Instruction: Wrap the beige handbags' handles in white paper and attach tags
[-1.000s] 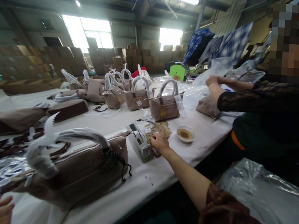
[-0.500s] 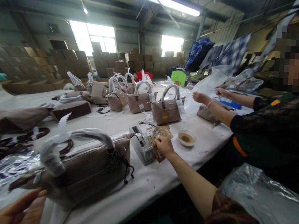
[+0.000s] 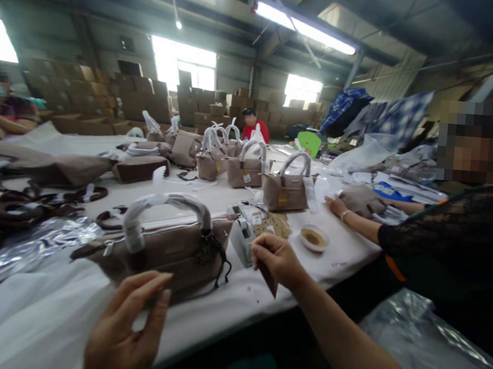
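Note:
A taupe handbag (image 3: 173,252) with wrapped handles and a dark tassel charm stands on the table before me. In front of its lower side is my left hand (image 3: 127,323), thumb and fingers apart, with nothing visible between them. My right hand (image 3: 279,258) pinches a brown hang tag (image 3: 268,280), which points downward beside the grey tape dispenser (image 3: 242,238). More brown tags (image 3: 275,224) lie spread on the table just behind that hand. To their right sits a small white dish (image 3: 314,237) with brownish contents.
Several finished-looking handbags (image 3: 286,190) stand farther back. Dark brown straps (image 3: 18,209) and clear plastic (image 3: 62,244) lie at left. A co-worker's hand (image 3: 340,212) touches another bag (image 3: 362,200) at right. Clear plastic (image 3: 426,335) also covers something at lower right.
My right hand has lifted a brown tag from the pile and come nearer. The left hand has moved right and up before the bag. The co-worker has lowered the plastic bag.

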`<move>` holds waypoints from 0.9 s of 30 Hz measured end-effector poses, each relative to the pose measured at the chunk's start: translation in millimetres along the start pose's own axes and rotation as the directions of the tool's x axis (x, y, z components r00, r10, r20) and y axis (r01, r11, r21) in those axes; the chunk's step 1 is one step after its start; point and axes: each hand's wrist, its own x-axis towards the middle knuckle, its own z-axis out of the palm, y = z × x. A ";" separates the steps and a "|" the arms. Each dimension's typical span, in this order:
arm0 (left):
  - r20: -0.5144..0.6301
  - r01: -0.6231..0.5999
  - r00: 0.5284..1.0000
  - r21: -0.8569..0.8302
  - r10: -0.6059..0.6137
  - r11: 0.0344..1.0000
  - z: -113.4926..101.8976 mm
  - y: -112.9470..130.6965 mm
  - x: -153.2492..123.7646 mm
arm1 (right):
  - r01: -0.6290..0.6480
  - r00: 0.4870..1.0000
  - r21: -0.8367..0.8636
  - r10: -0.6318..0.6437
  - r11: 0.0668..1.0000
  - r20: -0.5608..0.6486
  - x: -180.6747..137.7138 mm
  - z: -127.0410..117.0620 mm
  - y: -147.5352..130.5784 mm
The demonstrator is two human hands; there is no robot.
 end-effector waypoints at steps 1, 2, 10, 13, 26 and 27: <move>0.012 -0.057 0.998 -0.045 0.057 0.997 4.8 9.9 0.6 | -0.012 0.998 -0.036 0.014 0.999 0.057 -7.8 20.9 -3.6; 0.030 -0.140 0.989 -0.082 0.143 0.987 8.9 17.5 1.4 | -0.012 0.994 -0.079 0.021 0.997 0.109 -14.6 40.7 -5.8; 0.315 -0.089 0.939 -0.170 0.140 0.981 -12.0 -6.8 -8.4 | 0.077 0.972 -0.226 -0.022 0.971 0.234 -22.7 105.4 -4.0; 0.270 0.049 0.963 -0.184 0.003 0.982 -31.3 -16.0 -12.9 | 0.064 0.959 -0.261 0.014 0.963 0.284 -20.3 111.9 -0.4; 0.328 0.078 0.943 -0.034 -0.062 0.996 -48.5 -36.7 -20.3 | 0.289 0.922 -0.414 -0.134 0.863 0.364 -14.4 140.1 -12.0; 0.306 0.090 0.948 0.011 -0.089 0.996 -54.7 -41.7 -20.6 | 0.269 0.924 -0.421 -0.108 0.867 0.367 -13.4 138.2 -9.9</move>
